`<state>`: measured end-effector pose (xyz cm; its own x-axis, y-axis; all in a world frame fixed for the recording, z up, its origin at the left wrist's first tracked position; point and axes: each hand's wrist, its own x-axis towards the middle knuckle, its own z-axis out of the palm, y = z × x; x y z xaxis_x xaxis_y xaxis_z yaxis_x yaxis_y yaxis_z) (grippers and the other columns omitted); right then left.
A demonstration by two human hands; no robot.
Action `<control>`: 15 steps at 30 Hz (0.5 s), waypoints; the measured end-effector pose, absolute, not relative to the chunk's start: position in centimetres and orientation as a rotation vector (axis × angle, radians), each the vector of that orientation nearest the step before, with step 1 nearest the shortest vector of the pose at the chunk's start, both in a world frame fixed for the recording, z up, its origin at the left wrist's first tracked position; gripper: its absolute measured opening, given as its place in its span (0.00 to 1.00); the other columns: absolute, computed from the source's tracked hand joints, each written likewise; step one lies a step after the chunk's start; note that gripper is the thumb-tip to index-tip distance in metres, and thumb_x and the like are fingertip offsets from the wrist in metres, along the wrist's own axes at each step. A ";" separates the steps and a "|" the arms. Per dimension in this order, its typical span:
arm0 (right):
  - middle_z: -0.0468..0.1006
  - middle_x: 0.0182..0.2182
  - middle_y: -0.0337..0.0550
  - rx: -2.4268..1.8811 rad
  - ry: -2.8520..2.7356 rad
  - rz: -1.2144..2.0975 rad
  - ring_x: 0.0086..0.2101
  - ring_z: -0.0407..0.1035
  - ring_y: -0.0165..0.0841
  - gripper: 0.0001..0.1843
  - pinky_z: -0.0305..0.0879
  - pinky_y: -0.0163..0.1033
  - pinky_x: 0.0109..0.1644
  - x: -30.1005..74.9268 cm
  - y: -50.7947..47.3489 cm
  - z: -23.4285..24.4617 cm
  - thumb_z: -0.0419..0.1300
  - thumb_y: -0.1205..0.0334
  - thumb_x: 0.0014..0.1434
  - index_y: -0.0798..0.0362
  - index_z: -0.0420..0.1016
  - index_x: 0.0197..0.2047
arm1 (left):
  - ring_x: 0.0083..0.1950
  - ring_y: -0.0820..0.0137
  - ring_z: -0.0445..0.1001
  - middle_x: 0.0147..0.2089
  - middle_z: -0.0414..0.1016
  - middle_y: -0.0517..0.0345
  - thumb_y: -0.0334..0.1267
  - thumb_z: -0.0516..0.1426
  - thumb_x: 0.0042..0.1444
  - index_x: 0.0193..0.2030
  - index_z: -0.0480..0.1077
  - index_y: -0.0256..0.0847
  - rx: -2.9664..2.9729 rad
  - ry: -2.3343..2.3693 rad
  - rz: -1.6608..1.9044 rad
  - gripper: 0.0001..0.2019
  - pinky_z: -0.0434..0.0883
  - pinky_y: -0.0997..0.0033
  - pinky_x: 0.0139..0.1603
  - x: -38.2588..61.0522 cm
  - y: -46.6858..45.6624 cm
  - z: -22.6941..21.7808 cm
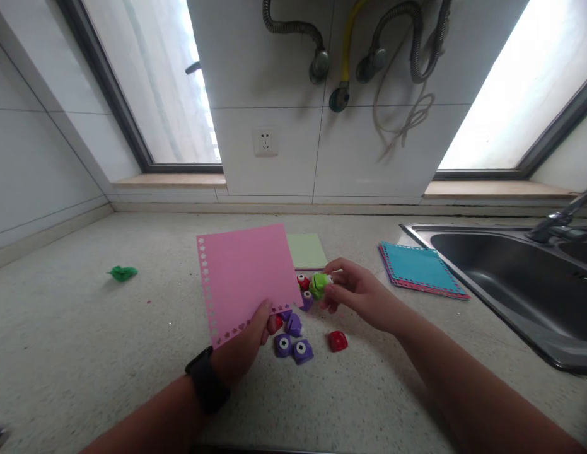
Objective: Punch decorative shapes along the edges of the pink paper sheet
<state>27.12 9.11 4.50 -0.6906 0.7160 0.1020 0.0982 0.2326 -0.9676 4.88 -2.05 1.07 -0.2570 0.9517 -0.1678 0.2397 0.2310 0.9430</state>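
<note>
My left hand (248,343) pinches the lower edge of a pink paper sheet (243,274) and holds it tilted above the counter. Small shapes are punched out along its left and bottom edges. My right hand (357,293) is closed on a green paper punch (319,284) just right of the sheet. Under and between my hands lie several small punches: purple ones (293,343) and red ones (337,341). A black watch (205,381) sits on my left wrist.
A pale green paper (307,250) lies behind the pink sheet. A stack of blue and pink papers (418,268) lies beside the steel sink (505,271) at right. A green scrap (123,273) lies far left. Wall socket (265,143) and hoses behind.
</note>
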 end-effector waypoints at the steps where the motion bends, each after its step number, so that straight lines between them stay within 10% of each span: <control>1: 0.78 0.30 0.40 -0.684 -1.899 1.566 0.29 0.74 0.31 0.15 0.67 0.37 0.33 26.9 8.9 4.3 0.64 0.53 0.61 0.50 0.65 0.46 | 0.22 0.71 0.59 0.17 0.57 0.66 0.52 0.48 0.65 0.18 0.61 0.44 1.113 1.676 1.087 0.25 0.62 0.67 0.33 4.9 -2.1 1.0; 15: 0.77 0.33 0.39 -0.562 -1.522 1.878 0.31 0.72 0.29 0.18 0.66 0.36 0.36 25.1 8.0 2.6 0.71 0.60 0.55 0.52 0.69 0.44 | 0.21 0.69 0.65 0.15 0.61 0.66 0.50 0.54 0.57 0.15 0.61 0.46 1.021 1.815 1.068 0.21 0.70 0.66 0.34 5.7 -2.5 2.9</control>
